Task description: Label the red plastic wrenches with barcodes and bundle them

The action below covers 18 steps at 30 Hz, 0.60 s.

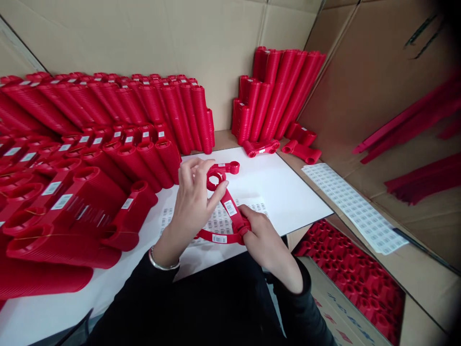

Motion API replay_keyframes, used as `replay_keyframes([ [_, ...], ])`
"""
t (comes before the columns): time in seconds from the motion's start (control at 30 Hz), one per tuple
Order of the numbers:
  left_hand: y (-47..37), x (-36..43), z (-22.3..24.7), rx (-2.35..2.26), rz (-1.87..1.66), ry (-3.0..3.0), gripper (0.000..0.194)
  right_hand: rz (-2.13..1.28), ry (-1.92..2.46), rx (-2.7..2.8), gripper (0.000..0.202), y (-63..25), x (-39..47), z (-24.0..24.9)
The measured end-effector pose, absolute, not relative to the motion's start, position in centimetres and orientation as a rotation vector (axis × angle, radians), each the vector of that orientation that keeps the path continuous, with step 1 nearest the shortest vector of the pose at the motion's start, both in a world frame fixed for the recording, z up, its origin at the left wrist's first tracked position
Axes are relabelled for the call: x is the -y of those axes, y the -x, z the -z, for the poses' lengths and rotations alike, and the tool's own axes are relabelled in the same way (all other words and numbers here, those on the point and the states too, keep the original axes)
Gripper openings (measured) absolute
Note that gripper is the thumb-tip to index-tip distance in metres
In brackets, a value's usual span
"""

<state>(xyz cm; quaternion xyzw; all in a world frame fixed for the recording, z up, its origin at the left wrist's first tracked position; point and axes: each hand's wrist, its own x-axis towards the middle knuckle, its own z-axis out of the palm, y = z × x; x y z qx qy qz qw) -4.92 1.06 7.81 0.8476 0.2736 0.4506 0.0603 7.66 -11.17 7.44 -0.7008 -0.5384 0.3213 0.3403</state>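
My left hand [196, 194] curls around the upper ring end of a flat red plastic link [236, 221], thumb on one side and fingers on the other. My right hand [262, 234] grips its lower end, where a second red link [208, 235] fans out to the left. Both links carry white barcode labels. Behind my left fingers a third red link [232, 167] with a label shows in part. Under the held pieces lies a sheet of barcode labels [219, 221], partly covered, on the white board [288, 187].
Tall stacks of red links [173, 115] fill the left side. More stacks [277, 96] lean at the back right, with loose links [261, 148] before them. Another label sheet [353, 206] lies right. A carton of red links [345, 259] stands below the table edge.
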Motion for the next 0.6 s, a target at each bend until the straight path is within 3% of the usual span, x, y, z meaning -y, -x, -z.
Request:
replay_keyframes([
  [0.2,5.3,0.8,-7.0,-0.818,-1.006,-2.682,0.084,-0.828,1.81,1.386,0.023,-7.8,11.2,-6.6],
  [0.27,5.5,1.2,-6.6,-0.79,-0.968,-2.662,0.088,-0.81,1.834,1.396,0.02,-7.8,11.2,-6.5],
  [0.33,5.7,1.0,-6.2,-0.818,-1.072,-2.547,0.072,-0.807,1.852,1.407,0.021,-7.8,11.2,-6.3],
  [0.43,5.9,0.1,-5.7,-0.904,-1.263,-2.271,0.03,-0.842,1.852,1.388,0.028,-8.0,11.1,-5.8],
  [0.6,5.5,-0.8,-4.7,-0.79,-1.169,-1.914,0.021,-0.878,1.827,1.324,0.035,-8.9,10.8,-4.2],
])
